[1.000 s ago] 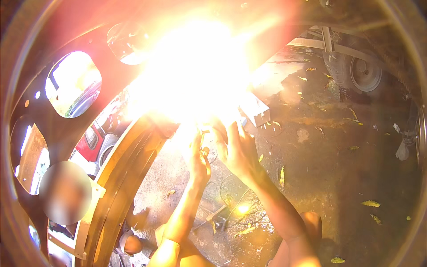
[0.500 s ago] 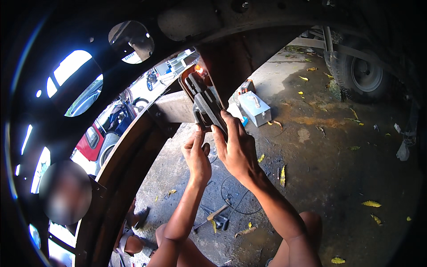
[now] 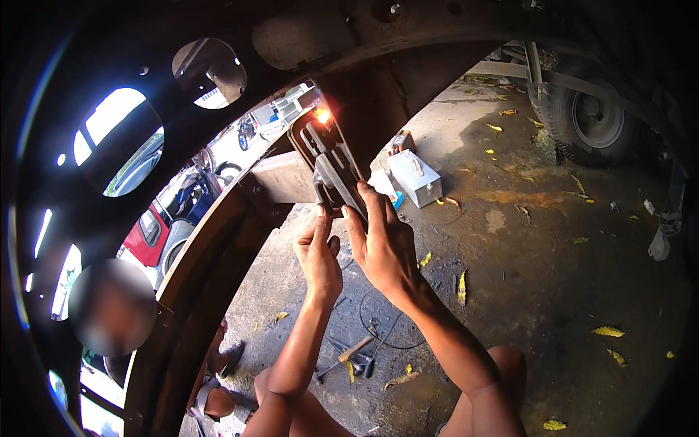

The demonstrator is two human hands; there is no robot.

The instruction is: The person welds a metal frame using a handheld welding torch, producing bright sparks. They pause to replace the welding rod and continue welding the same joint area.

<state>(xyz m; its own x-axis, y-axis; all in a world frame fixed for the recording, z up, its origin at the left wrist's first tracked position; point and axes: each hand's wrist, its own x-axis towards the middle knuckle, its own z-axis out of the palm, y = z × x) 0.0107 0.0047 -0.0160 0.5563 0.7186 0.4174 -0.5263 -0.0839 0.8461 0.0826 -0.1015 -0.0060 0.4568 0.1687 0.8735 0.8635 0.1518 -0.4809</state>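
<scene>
Metal bracket point(image 3: 336, 175), several dark parallel bars, sits up in front of you, slanting: top end by the dark steel beam point(image 3: 378, 95), lower end in your hands. Glowing spot point(image 3: 322, 115) at its top; glare hides whether bracket and beam meet there.

Left hand point(image 3: 318, 251): thumb and forefinger pinched on the bracket's bottom left. Right hand point(image 3: 386, 244): fingers closed along its lower right edge, thumb underneath. Both grips are well below the glow, a sensible place. Both hands bare; treat the whole bracket as hot, since heat likely travels down the bars.

To do it well: brace your forearms so the top end can't drift; any wobble at your fingers will show larger up there. Press evenly with both hands, lest the bracket twist off its line. Turn your eyes from the glow when it flares. Sparks could drop toward your bare wrists and knees, so lean clear. Hammer point(image 3: 355, 349) lies on the ground between your legs, cable point(image 3: 364, 313) looped near it; mind both when shifting your feet.
</scene>
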